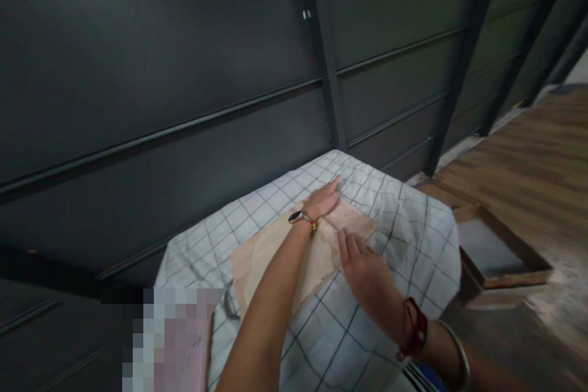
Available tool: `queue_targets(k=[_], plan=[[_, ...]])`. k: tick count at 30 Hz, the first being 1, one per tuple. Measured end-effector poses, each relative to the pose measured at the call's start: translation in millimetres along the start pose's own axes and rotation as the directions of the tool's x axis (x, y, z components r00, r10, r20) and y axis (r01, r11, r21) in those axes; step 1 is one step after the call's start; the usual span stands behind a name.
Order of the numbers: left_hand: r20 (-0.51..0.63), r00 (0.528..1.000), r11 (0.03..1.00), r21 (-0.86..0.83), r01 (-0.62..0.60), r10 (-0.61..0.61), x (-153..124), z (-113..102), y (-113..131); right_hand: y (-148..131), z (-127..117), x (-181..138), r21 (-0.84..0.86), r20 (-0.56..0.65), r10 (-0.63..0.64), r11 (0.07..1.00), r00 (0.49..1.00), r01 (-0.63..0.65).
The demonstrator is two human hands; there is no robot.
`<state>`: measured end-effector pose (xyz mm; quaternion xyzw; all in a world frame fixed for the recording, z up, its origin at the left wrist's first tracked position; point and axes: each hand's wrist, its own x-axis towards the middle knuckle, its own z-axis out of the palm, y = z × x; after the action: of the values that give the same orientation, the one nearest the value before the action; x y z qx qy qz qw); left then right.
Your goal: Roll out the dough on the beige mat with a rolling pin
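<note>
A beige piece of cloth lies flat on a white checked sheet that covers a mattress or table. My left hand rests palm down on the far end of the cloth, fingers stretched out flat. My right hand lies on the cloth's near right edge, fingers extended and pressed onto it. A beaded bracelet sits on my left wrist; a red thread and a metal bangle are on my right wrist.
A dark panelled wall with metal posts stands close behind the sheet. A shallow wooden tray sits on the wooden floor to the right. A pinkish blurred patch lies at the near left.
</note>
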<state>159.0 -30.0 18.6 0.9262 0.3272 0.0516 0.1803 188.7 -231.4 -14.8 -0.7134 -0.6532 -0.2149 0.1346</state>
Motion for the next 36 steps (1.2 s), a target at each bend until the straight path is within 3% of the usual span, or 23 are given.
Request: queue_targets(k=[5,12,16,23,29,36], plan=[[-0.03,0.999,0.998,-0.053,-0.021,0.019,1.1,-0.7,1.9,1.9,-4.5,0.0,0.046,0.037,0.003,0.999,0.999,-0.004],[-0.047,0.994,0.968,0.225,0.107,-0.099,-57.7,-8.3,-17.8,-51.5,-4.4,-27.7,0.202,-0.078,-0.016,0.979,0.997,0.032],[-0.051,0.988,0.944,0.292,0.153,-0.144,-78.5,-8.4,-26.4,-71.0,-6.8,-39.5,0.158,-0.132,-0.111,0.979,0.985,0.131],[-0.12,0.987,0.954,0.267,0.136,-0.107,-66.0,-1.0,-20.2,-53.5,-9.0,-29.2,0.138,-0.153,-0.061,0.987,0.986,0.083],[-0.202,0.973,0.959,0.235,0.156,-0.109,-65.7,3.8,-18.9,-45.5,-7.6,-28.4,0.105,-0.191,-0.12,0.984,0.974,0.142],[-0.188,0.971,0.954,0.231,0.19,-0.148,-62.5,3.1,-15.7,-33.7,-5.7,-26.5,0.008,-0.211,-0.21,0.976,0.955,0.217]])
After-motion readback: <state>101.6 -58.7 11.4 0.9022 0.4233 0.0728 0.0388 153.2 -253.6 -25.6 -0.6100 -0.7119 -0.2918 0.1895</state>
